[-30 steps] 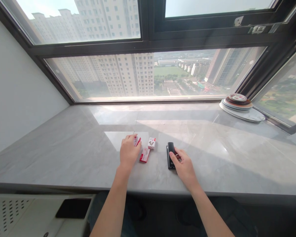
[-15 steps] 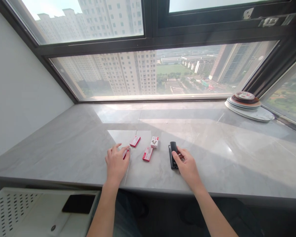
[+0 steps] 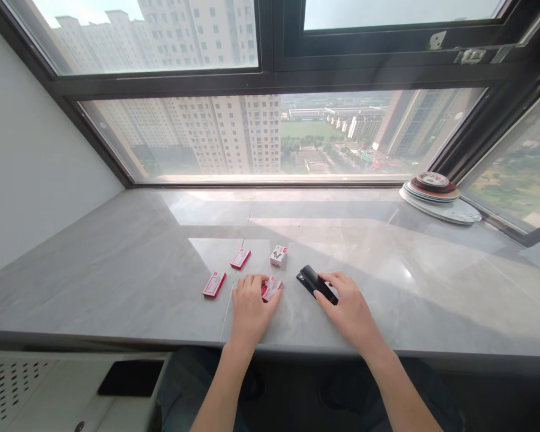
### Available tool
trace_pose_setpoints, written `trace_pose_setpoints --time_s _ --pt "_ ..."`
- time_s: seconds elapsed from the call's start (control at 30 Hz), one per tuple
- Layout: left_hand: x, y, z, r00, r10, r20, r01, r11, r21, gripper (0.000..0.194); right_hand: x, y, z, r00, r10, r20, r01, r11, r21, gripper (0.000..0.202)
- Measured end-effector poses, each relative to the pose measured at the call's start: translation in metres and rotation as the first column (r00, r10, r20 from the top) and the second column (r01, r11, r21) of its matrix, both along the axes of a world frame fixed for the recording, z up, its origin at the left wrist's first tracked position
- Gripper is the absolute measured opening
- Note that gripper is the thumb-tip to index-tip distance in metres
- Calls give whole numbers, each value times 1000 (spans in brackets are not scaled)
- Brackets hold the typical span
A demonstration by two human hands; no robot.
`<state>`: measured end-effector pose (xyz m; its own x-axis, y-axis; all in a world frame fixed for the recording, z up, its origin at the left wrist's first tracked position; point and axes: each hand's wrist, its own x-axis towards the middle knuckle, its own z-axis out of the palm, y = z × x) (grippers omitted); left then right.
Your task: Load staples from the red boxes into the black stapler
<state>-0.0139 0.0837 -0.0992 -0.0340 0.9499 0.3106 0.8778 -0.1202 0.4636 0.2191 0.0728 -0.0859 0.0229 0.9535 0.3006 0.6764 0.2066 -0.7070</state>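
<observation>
My left hand [image 3: 253,307] has its fingers curved round a small red-and-white box [image 3: 272,288] on the grey stone counter [image 3: 130,270]. Between the thumb and fingers of my right hand [image 3: 347,304] is a black stapler [image 3: 317,283], tilted with its far end to the upper left. A white box with a dark picture [image 3: 278,255] stands just beyond my left hand. Two more red-and-white boxes lie to the left, one farther back [image 3: 240,258] and one nearer [image 3: 215,284].
A stack of plates [image 3: 441,201] sits at the back right by the window frame [image 3: 270,84]. Below the counter's front edge at left, a black flat object [image 3: 129,378] lies on a white perforated cabinet [image 3: 49,396].
My left hand has moved right from the left box to the middle one, leaving the left box lying flat. The stapler has turned from upright in view to a slant in my right hand.
</observation>
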Motion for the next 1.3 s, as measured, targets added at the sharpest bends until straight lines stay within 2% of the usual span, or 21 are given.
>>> trace_pose_setpoints --time_s 0.13,0.27,0.4,0.47,0.53,0.57,0.63,0.73,0.8,0.87,0.97,1.03,1.13,1.2,1.23,1.3 --pt "14 -18 5 979 -205 10 205 979 4 40 -8 13 13 992 130 6 -130 991 -28 41" --pt "18 -25 7 956 -292 14 292 957 5 47 -42 21 19 984 177 25 -176 984 -33 36" --pt "6 -28 9 935 -354 27 354 935 -15 46 -76 23 19 994 69 81 -70 998 1 22" --pt "1 -30 9 921 -388 30 389 921 -26 48 -84 25 20 997 3 77 -6 999 32 20" --pt "-3 -29 7 917 -397 31 398 917 -41 51 -82 28 21 999 -39 -28 39 999 20 21" --pt "-4 -29 6 919 -394 30 395 917 -51 52 -77 31 22 990 -54 -131 54 999 -8 24" --pt "-6 -26 4 920 -390 30 391 917 -71 52 -60 37 22 912 -92 -399 64 994 -84 33" --pt "-9 -21 2 923 -383 47 386 918 -94 53 -22 43 12 656 -172 -735 57 982 -178 45" --pt "-11 -20 3 925 -373 73 379 920 -103 54 4 42 1 526 -238 -817 45 967 -253 45" --pt "-14 -20 7 925 -360 117 373 920 -118 53 27 37 -9 491 -303 -817 25 942 -334 43" --pt "-19 -19 15 920 -346 182 375 914 -157 43 47 23 -17 542 -380 -750 48 904 -424 45" --pt "-22 -18 19 912 -364 189 395 903 -169 35 48 12 -16 632 -385 -673 10 872 -490 49" --pt "-22 -13 22 895 -413 166 437 886 -154 31 29 -3 -11 770 -218 -600 -228 784 -577 49" --pt "-22 -10 20 891 -427 153 447 883 -140 31 9 -9 -9 791 -72 -608 -381 720 -580 47" --pt "-21 -9 19 890 -430 151 449 883 -135 31 -1 -10 -8 794 -23 -608 -418 706 -572 46" --pt "-22 -7 16 889 -431 152 450 883 -129 32 -16 -8 -8 822 27 -569 -411 720 -559 43"
